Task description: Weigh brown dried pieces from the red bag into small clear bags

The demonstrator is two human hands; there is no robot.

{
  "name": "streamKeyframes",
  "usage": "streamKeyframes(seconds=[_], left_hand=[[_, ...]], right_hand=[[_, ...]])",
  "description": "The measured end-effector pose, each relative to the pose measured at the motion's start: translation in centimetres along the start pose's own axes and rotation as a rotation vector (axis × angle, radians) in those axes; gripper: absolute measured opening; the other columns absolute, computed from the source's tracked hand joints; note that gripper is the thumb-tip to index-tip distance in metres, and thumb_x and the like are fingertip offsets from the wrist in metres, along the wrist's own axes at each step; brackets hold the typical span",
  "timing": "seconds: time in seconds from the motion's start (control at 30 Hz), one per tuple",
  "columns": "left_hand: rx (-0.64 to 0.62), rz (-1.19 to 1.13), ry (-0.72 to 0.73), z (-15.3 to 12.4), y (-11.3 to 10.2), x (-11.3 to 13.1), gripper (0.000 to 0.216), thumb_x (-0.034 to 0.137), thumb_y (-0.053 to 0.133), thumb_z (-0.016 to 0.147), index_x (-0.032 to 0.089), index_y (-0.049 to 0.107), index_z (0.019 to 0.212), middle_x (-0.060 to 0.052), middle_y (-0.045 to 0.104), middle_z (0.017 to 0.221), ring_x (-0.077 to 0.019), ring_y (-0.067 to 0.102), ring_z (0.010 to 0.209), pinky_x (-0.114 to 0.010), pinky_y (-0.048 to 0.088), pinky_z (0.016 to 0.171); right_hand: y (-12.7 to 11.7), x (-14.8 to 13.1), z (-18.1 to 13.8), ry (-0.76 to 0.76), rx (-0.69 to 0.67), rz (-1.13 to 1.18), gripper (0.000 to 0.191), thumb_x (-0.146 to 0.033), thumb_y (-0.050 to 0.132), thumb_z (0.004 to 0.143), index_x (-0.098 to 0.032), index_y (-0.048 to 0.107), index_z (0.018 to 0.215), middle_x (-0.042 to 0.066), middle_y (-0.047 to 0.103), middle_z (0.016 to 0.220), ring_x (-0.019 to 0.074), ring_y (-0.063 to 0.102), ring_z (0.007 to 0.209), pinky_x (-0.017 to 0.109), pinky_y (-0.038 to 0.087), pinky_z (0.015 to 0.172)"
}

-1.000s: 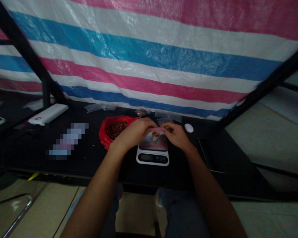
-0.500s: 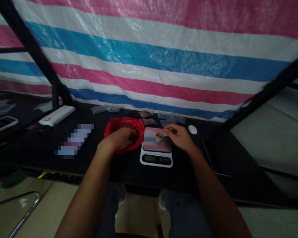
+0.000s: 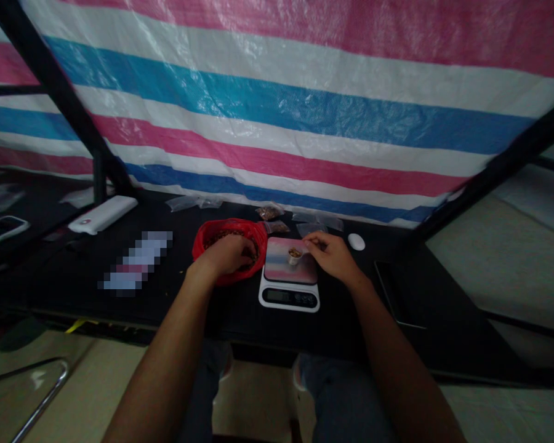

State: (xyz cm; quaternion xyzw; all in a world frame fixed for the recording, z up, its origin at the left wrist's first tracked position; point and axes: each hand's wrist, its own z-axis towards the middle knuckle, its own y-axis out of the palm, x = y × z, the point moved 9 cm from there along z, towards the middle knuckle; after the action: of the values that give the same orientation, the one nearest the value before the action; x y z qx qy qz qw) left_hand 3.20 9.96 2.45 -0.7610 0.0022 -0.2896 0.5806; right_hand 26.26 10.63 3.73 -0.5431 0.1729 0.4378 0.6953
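My left hand [image 3: 231, 253] reaches into a red plastic bag [image 3: 207, 235] of brown dried bits, its fingers curled down among them. My right hand [image 3: 331, 254] rests at the right side of a white digital scale [image 3: 289, 296], its fingertips pinched beside a small white cup [image 3: 295, 255] that stands on the scale's plate and holds some brown bits. What the left fingers hold is hidden inside the bag.
A black table [image 3: 50, 277] carries a white power bank [image 3: 102, 214], a phone [image 3: 0, 229] far left, small clear bags [image 3: 270, 212] behind the scale, a white oval object [image 3: 356, 242] and a dark tablet [image 3: 397, 292] at right. A striped tarp [image 3: 277, 111] hangs behind.
One second ago both hands met over the cup on the scale. My left hand has since moved left into the red bag; the right hand stays by the cup.
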Motion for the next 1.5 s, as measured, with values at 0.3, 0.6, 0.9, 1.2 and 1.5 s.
streamKeyframes(seconds=[0.3, 0.6, 0.9, 1.2, 1.5], left_hand=[[0.173, -0.08, 0.037, -0.8, -3.0, -0.7, 0.025, 0.018, 0.061, 0.088, 0.021, 0.082, 0.102, -0.005, 0.082, 0.108, -0.0221, 0.075, 0.099, -0.028, 0.054, 0.091], [0.336, -0.182, 0.41, -1.0, -4.2, 9.4, 0.023, 0.022, 0.06, 0.097, 0.02, 0.08, 0.108, -0.006, 0.08, 0.11, -0.0212, 0.072, 0.103, -0.028, 0.052, 0.092], [0.224, -0.08, 0.408, 1.0, -1.1, 10.9, 0.024, 0.016, 0.059, 0.095, 0.019, 0.082, 0.101, -0.008, 0.08, 0.101, -0.0229, 0.073, 0.093, -0.029, 0.052, 0.084], [0.264, -0.201, 0.427, 0.7, -1.6, 11.0, 0.031, 0.012, 0.06, 0.094, 0.018, 0.077, 0.119, -0.01, 0.078, 0.12, -0.0235, 0.071, 0.11, -0.03, 0.052, 0.099], [0.28, -0.283, 0.418, -0.2, -3.1, 10.2, 0.04, 0.009, 0.053, 0.093, 0.018, 0.074, 0.126, -0.007, 0.075, 0.13, -0.0219, 0.067, 0.122, -0.031, 0.049, 0.109]], right_hand=[[0.0, 0.0, -0.1, 0.003, -0.017, 0.002, 0.021, -0.024, 0.057, 0.09, -0.019, 0.077, 0.095, 0.005, 0.078, 0.088, 0.0181, 0.067, 0.071, 0.029, 0.048, 0.065], [0.0, -0.1, 0.0, -0.018, -0.022, 0.034, 0.019, -0.025, 0.058, 0.091, -0.019, 0.076, 0.094, 0.005, 0.078, 0.089, 0.0181, 0.068, 0.076, 0.029, 0.05, 0.07], [-0.2, -0.1, 0.0, -0.026, -0.017, -0.003, 0.018, -0.026, 0.059, 0.092, -0.02, 0.076, 0.096, 0.004, 0.078, 0.086, 0.0181, 0.069, 0.074, 0.029, 0.051, 0.071], [-0.3, -0.5, 0.0, -0.041, -0.022, -0.013, 0.019, -0.022, 0.058, 0.092, -0.019, 0.076, 0.095, 0.004, 0.077, 0.086, 0.0174, 0.067, 0.074, 0.028, 0.047, 0.068], [-0.2, -0.6, 0.0, -0.037, -0.029, 0.007, 0.018, -0.021, 0.058, 0.091, -0.019, 0.075, 0.095, 0.004, 0.077, 0.085, 0.0174, 0.068, 0.073, 0.028, 0.048, 0.068]])
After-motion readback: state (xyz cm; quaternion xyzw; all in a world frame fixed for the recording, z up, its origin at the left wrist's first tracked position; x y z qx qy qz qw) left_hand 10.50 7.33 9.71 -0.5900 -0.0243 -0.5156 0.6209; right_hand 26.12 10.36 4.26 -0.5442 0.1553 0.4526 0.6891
